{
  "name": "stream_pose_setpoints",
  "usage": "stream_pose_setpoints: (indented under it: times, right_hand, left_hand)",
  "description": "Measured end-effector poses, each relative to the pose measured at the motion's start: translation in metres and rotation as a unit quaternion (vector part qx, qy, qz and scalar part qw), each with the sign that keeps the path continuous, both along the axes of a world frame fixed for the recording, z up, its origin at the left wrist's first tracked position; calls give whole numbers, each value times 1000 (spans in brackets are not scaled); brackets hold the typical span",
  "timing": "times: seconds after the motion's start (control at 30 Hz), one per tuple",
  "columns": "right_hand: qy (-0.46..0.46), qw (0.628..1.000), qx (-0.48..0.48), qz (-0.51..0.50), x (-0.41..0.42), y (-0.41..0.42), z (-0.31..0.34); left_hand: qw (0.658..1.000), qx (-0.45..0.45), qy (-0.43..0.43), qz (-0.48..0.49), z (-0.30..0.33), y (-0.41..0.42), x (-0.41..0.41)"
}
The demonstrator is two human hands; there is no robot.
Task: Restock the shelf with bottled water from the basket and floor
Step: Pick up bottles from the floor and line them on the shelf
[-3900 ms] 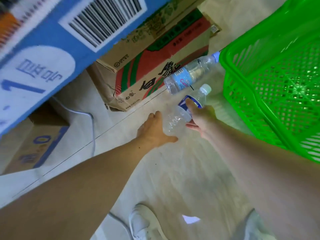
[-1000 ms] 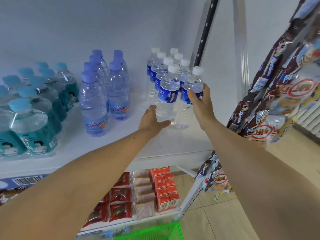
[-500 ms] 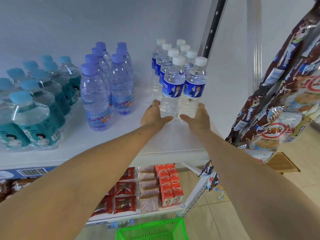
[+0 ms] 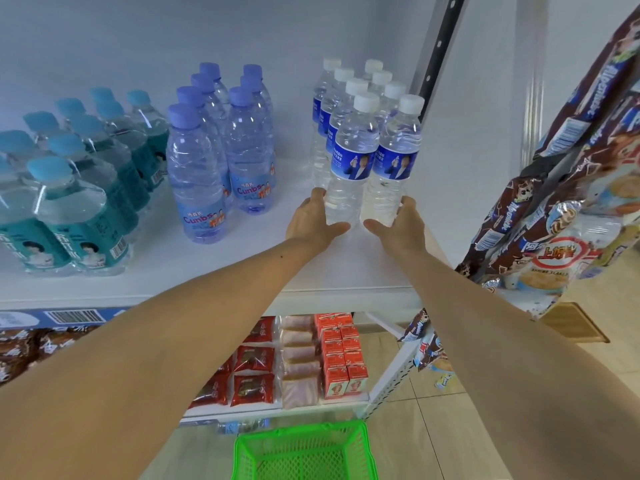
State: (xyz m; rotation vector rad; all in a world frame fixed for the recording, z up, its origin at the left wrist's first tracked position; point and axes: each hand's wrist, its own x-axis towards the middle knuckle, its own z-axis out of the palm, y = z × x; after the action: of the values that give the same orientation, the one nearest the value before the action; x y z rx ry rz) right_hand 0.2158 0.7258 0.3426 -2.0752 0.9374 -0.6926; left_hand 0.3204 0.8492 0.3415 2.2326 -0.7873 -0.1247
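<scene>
The left hand (image 4: 313,223) gripped the base of one white-capped bottle (image 4: 351,157); the right hand (image 4: 398,225) gripped its neighbour (image 4: 393,161); both stood upright on the shelf (image 4: 242,265).

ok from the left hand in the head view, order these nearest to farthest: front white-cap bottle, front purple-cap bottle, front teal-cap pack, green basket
From the left hand:
1. Front white-cap bottle, touching it, just right.
2. Front purple-cap bottle, to its left on the shelf.
3. Front teal-cap pack, far left on the shelf.
4. Green basket, down on the floor below.

"Cunbs" on purple-cap bottle (image 4: 202,174); "SHRIMP" on snack bag (image 4: 550,265).
</scene>
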Motion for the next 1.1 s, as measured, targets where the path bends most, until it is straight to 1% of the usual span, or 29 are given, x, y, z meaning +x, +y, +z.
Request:
stream_pose_setpoints:
  times: [0.13, 0.3, 0.43, 0.57, 0.7, 0.77, 0.83, 0.93, 1.03, 1.1]
  right_hand:
    - [-2, 1000, 14, -25, -10, 10, -5]
    - [-1, 996, -33, -82, -22, 32, -8]
    - [-4, 990, -65, -122, -25, 70, -12]
    - [-25, 972, -129, -194, -21, 134, -24]
    - [-71, 946, -205, -240, -22, 191, -48]
    - [-84, 936, -222, -259, -26, 214, -62]
    - [-86, 936, -217, -262, -29, 234, -78]
    - [-74, 945, -185, -261, -31, 259, -106]
    - [-64, 956, -156, -240, -33, 281, -146]
    - [-46, 965, -116, -229, -34, 294, -178]
  left_hand:
    - [1000, -25, 10, 5, -5, 18, -6]
    - [999, -32, -18, -26, -5, 56, -10]
    - [996, -49, -37, -59, -5, 104, -12]
    - [989, -98, -46, -100, -15, 163, -17]
    - [973, -150, -59, -163, -26, 219, -21]
    - [967, -171, -59, -180, -32, 242, -26]
    - [961, -179, -63, -200, -42, 262, -29]
    - [961, -157, -50, -223, -68, 288, -31]
    - [970, -125, -11, -209, -110, 309, -27]
    - [979, -91, 14, -183, -144, 320, -25]
